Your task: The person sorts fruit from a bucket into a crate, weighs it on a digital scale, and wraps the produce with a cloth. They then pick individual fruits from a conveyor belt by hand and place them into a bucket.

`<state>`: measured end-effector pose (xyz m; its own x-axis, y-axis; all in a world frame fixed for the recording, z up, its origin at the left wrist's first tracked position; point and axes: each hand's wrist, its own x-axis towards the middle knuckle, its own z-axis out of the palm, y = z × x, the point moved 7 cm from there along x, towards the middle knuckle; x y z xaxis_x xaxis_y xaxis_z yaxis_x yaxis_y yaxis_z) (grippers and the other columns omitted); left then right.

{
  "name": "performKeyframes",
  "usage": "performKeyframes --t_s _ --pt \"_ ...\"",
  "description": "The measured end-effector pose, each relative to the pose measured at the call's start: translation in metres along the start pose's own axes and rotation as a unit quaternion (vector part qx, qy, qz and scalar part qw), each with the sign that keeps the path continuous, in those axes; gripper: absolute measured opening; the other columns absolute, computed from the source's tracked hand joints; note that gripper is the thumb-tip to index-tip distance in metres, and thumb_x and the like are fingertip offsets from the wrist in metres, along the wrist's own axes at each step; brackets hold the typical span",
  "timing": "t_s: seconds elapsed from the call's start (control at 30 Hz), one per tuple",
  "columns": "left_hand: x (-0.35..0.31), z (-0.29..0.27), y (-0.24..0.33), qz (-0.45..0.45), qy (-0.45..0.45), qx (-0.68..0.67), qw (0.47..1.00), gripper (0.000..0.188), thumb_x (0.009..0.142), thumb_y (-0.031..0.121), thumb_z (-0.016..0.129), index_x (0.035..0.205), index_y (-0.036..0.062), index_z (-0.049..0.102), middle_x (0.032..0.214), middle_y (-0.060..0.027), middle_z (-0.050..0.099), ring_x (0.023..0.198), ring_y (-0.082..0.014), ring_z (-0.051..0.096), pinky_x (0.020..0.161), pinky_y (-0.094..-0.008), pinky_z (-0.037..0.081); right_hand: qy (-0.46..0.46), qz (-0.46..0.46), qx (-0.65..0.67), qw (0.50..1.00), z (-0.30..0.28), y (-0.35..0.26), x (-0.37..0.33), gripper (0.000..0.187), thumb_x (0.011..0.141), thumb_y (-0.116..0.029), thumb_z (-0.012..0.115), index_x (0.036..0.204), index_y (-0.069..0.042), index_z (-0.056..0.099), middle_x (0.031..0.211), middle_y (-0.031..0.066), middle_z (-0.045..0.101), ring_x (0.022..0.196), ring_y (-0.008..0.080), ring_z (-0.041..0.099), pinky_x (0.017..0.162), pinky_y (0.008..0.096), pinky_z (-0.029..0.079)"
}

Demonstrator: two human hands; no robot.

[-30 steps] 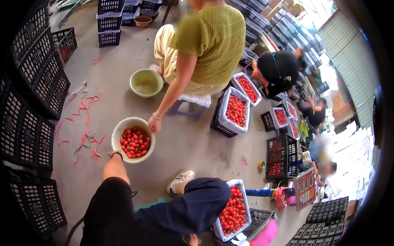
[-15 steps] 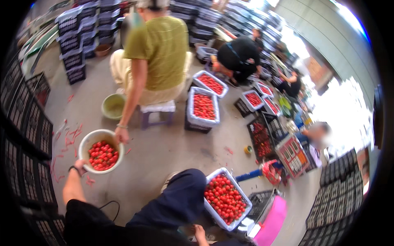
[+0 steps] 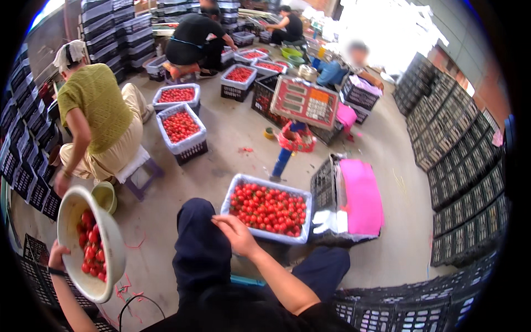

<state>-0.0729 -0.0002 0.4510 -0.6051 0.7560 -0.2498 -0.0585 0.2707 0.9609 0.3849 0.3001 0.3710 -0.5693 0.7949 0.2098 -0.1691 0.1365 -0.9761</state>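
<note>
Floor (image 3: 387, 243): grey, blk crates (image 3: 467, 182) R
L hand (image 3: 58, 255): gripping tilted bowl (image 3: 115, 238), toms (image 3: 91, 244) inside, R of grip
R hand (image 3: 235, 235): unclenched, nr lined box (image 3: 276, 237)

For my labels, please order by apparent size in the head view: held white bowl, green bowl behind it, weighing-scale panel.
1. White bowl, in the left hand
2. Weighing-scale panel
3. Green bowl, partly hidden

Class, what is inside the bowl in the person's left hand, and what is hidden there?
Red tomatoes lie inside the tilted bowl the left hand holds. Bare inner wall shows left of them. The surface beneath them is covered; any lower fruit is hidden.
</note>
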Motion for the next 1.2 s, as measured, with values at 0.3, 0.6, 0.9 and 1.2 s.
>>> performKeyframes --t_s 0.3,0.6,0.9,1.2 --pt "0.057 0.414 0.085 -0.019 -0.461 0.112 0.88 0.034 0.076 0.013 0.061 0.107 0.0012 0.051 0.089 -0.0044 0.06 0.071 -0.0102 0.058 0.062 -0.0248 0.049 0.109 -0.15 0.255 0.949 -0.077 -0.116 -0.013 0.055 0.09 -0.035 0.032 0.132 -0.002 0.022 0.131 0.0158 0.033 0.121 0.0259 0.032 0.104 0.0371 0.021" --pt "0.025 0.607 -0.12 -0.321 -0.444 -0.287 0.786 0.033 0.088 0.028 0.04 0.107 0.0043 0.052 0.097 -0.0102 0.059 0.084 -0.0196 0.057 0.072 -0.0315 0.048 0.446 0.042 0.313 0.837 -0.207 0.007 -0.178 0.051 0.079 -0.021 0.037 0.125 0.002 0.037 0.123 0.0165 0.044 0.114 0.0268 0.041 0.099 0.0341 0.027" --pt "0.026 0.593 -0.165 -0.342 -0.335 -0.285 0.83 0.05 0.086 0.011 0.035 0.134 0.0111 0.021 0.132 -0.0107 0.035 0.116 -0.0269 0.039 0.095 -0.0407 0.035 0.488 0.195 0.295 0.798 -0.222 0.063 -0.176 0.049 0.081 -0.015 0.036 0.126 0.003 0.035 0.122 0.0178 0.044 0.111 0.0253 0.045 0.095 0.0332 0.034" --pt "0.051 0.625 -0.182 -0.366 -0.426 -0.334 0.757 0.04 0.09 0.015 0.028 0.129 0.0042 0.03 0.122 -0.0157 0.044 0.108 -0.0292 0.047 0.084 -0.0361 0.045 0.51 0.236 0.287 0.775 -0.238 0.07 -0.152 0.048 0.081 -0.015 0.038 0.125 0.002 0.038 0.12 0.0188 0.046 0.106 0.0272 0.049 0.091 0.0367 0.039"
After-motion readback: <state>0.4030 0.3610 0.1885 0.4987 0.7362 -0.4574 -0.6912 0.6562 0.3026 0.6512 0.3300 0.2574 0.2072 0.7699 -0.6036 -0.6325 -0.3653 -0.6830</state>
